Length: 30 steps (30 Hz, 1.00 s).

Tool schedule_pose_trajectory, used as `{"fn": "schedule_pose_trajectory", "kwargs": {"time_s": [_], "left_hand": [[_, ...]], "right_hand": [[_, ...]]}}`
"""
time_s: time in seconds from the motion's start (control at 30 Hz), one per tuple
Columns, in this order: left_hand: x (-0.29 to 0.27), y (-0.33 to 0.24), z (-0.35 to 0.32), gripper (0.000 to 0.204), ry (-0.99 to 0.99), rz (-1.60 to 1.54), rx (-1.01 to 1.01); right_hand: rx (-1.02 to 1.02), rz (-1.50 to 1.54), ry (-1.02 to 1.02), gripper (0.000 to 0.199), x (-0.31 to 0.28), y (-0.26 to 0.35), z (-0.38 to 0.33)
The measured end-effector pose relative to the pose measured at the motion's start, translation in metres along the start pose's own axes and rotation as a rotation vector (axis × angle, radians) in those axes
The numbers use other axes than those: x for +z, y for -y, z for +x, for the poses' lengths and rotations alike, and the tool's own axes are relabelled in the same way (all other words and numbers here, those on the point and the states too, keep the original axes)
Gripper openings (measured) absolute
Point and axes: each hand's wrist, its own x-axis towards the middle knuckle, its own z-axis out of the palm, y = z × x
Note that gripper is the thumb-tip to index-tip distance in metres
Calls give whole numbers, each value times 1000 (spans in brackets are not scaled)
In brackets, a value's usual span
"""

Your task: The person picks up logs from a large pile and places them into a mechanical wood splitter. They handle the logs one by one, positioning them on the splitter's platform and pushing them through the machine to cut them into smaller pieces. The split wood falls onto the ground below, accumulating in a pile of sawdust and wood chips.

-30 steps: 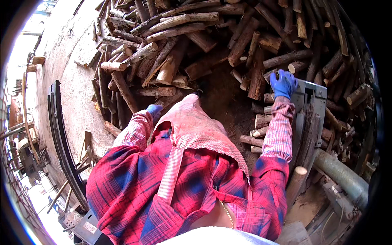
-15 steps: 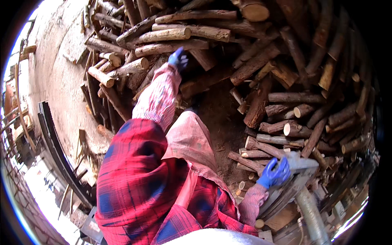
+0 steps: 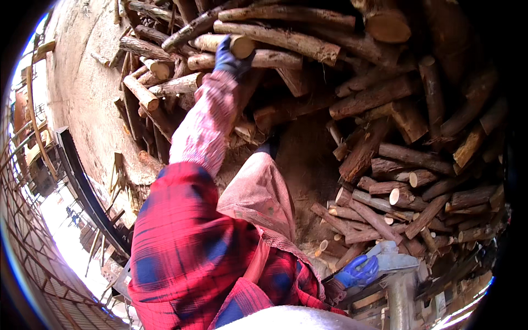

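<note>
My left hand [image 3: 232,59], in a blue glove, reaches far forward into the wood pile. Its fingers close round the pale cut end of a log [image 3: 242,47], with thumb and fingers on either side of it. Just under that hand lies another log [image 3: 278,59]. Low on the right, my right hand [image 3: 357,271], gloved in blue too, is loosely curled with its fingers apart and holds nothing that I can see. It is beside a grey metal machine part [image 3: 390,262] on a thick post; whether it touches the metal I cannot tell.
Logs are heaped ahead, and more short logs [image 3: 399,196] are stacked on the right. Brown dirt ground [image 3: 305,159] shows between the piles. A pale dusty floor [image 3: 82,104] is on the left, with a dark curved metal rail [image 3: 88,190] along it.
My left hand has gone from open above the logs to gripping a log end. My right hand has dropped lower beside the metal part, and the view has shifted slightly.
</note>
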Motion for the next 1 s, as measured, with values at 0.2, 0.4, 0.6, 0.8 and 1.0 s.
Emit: {"fn": "schedule_pose_trajectory", "kwargs": {"time_s": [0.2, 0.4, 0.6, 0.8, 1.0], "left_hand": [[-53, -66, -186, 60, 130, -25, -318], [-38, 14, -361, 70, 389, 373, -465], [30, 75, -385, 91, 1001, 1007, -911], [77, 235, -420, 78, 1327, 1409, -1149], [86, 352, -412, 87, 2234, 1676, -587]], "right_hand": [[-20, 129, -3, 26, -14, 10, 30], [439, 1399, -280, 57, 4, 131, 116], [974, 2845, 440, 75, -8, 161, 194], [791, 2954, -666, 58, 31, -13, 88], [1145, 2289, -1530, 64, 34, -55, 15]]}}
